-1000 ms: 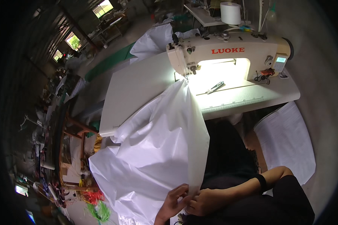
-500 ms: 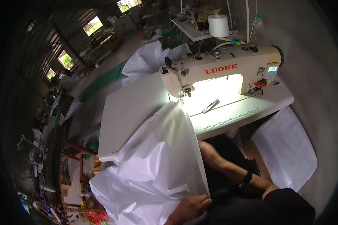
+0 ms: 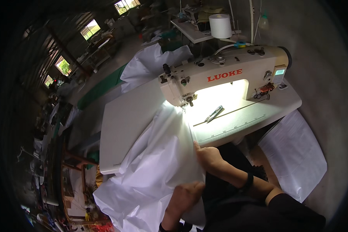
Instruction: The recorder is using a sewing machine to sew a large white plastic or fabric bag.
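Observation:
A large sheet of white, slightly shiny fabric [image 3: 150, 158] hangs in folds over the front of the sewing machine's table, its upper end under the needle area of the white sewing machine [image 3: 236, 75]. My left hand [image 3: 185, 195] is closed on the fabric's right edge, low down near my lap. Higher on that edge, by the table's front rim, my right hand [image 3: 208, 156] pinches the cloth between thumb and fingers; part of the grip is hidden. Small thread snips [image 3: 214, 114] lie on the lit machine bed, right of the needle.
A white thread cone [image 3: 220, 26] stands behind the machine. More white fabric is bunched at the table's far side [image 3: 152, 62], and a pale sheet [image 3: 294, 154] hangs at the right. A wooden frame [image 3: 73, 166] stands left of the table, beside clutter.
My right hand has come up from below the table edge to the fabric's edge near the machine. My left hand has moved up and slightly left along the cloth. The view has shifted slightly.

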### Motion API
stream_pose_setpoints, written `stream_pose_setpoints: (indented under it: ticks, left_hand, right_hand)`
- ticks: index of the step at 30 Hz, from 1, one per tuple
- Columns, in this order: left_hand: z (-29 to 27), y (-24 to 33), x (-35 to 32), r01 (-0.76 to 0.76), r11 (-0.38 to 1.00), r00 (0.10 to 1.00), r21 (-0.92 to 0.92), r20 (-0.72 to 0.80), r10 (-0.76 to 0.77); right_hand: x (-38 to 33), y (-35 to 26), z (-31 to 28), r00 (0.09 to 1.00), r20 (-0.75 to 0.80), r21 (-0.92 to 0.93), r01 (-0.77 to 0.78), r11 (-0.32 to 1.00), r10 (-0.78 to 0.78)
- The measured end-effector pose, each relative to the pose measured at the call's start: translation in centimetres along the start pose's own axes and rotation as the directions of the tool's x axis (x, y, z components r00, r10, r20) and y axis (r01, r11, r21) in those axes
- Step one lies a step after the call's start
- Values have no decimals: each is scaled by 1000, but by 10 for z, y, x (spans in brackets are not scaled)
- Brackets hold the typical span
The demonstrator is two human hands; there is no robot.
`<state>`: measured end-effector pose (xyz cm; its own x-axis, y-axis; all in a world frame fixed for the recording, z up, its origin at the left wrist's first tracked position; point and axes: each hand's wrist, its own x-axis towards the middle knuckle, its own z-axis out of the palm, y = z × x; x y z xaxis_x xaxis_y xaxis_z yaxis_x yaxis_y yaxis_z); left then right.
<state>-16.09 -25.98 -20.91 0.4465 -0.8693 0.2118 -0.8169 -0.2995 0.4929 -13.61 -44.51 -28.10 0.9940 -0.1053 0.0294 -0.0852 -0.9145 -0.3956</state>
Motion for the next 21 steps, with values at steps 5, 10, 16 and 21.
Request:
stream_pose_setpoints:
  ticks: [5, 10, 16, 21]
  left_hand:
    - [10, -26, 37, 2, 990, 1000, 143, -4, -2]
    - [19, -57, 67, 26, 937, 999, 348, -28, -17]
    - [29, -81, 99, 162, 959, 981, 231, -142, -132]
    - [22, -62, 57, 111, 972, 920, 207, -392, -22]
  right_hand:
    - [22, 6, 2, 998, -67, 26, -13, 1000, 15]
    - [56, 19, 8, 995, -104, -90, -6, 996, -3]
    - [110, 28, 1, 992, 0, -20, -128, 992, 128]
    - [67, 39, -26, 959, -280, 189, 92, 978, -37]
